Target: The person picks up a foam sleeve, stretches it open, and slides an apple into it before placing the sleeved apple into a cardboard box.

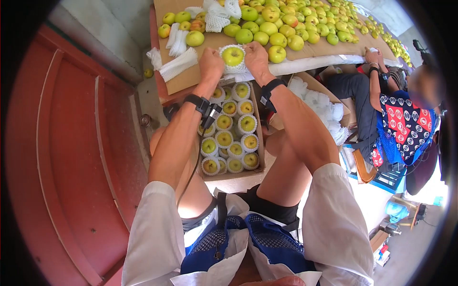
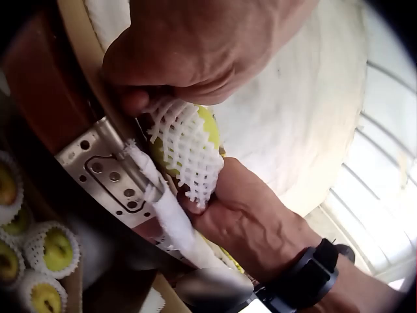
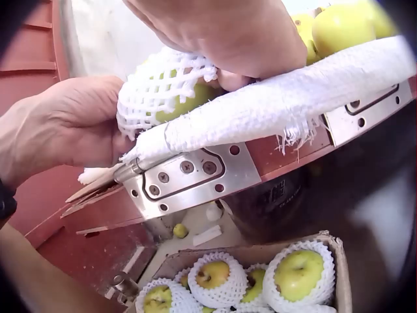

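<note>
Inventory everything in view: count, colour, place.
Loose apples: many, green-yellow, on table.
Netted apple: one, green, between hands.
Boxed apples: over a dozen, green-yellow, below table.
Foam nets: several, white, table's left end.
Net heap: one, white, right-hand box.
Cardboard: one sheet, brown, under loose apples.
Cloth: one, white, table edge.
Panel: one, red, far left.
Other person: one, patterned clothing, right.
Left hand: one, bare, netted apple's left.
Right hand: one, bare, netted apple's right.

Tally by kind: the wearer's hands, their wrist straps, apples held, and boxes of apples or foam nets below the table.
Left hand, right hand: 2
Wrist straps: 2
Netted apple held: 1
Apple box: 1
Foam-net box: 1
Total: 7
</note>
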The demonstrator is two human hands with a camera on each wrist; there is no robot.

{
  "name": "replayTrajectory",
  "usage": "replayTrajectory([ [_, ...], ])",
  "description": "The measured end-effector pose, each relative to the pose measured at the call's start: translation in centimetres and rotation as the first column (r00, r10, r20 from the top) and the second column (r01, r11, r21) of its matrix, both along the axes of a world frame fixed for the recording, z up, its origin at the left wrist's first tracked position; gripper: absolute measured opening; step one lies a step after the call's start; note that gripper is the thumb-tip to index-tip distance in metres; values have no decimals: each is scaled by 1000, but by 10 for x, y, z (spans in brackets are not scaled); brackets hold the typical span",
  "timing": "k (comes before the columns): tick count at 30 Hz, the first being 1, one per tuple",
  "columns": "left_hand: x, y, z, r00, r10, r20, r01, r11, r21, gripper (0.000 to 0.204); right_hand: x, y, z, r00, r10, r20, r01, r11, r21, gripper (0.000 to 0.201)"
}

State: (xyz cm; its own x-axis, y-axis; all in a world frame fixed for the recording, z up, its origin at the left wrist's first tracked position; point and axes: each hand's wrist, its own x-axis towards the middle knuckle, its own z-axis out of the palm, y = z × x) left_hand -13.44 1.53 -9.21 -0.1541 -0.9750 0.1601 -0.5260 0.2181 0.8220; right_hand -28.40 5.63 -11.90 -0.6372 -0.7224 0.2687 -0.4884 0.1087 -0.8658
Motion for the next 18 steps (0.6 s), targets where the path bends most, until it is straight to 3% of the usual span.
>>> replayTrajectory([
  [7,0,0,-2,998,2,-60,0,1000,27,24,-1,-7,-9,993,-16,119,19,1000,-23,23],
  [10,2,2,6,983,16,-185,6,993,118,26,-4,-9,1,994,13,110,-5,998,-70,24],
  [12,2,2,13,985,19,-172,-3,996,91,28,-4,-12,6,983,83,163,-53,982,-180,27],
  [16,5,2,34,999,-26,-42,24,999,-43,34,-4,-14,22,958,120,262,-56,970,-238,31],
  [18,9,5,44,955,-35,-293,84,984,156,36,2,-11,34,942,145,303,-62,962,-267,33],
])
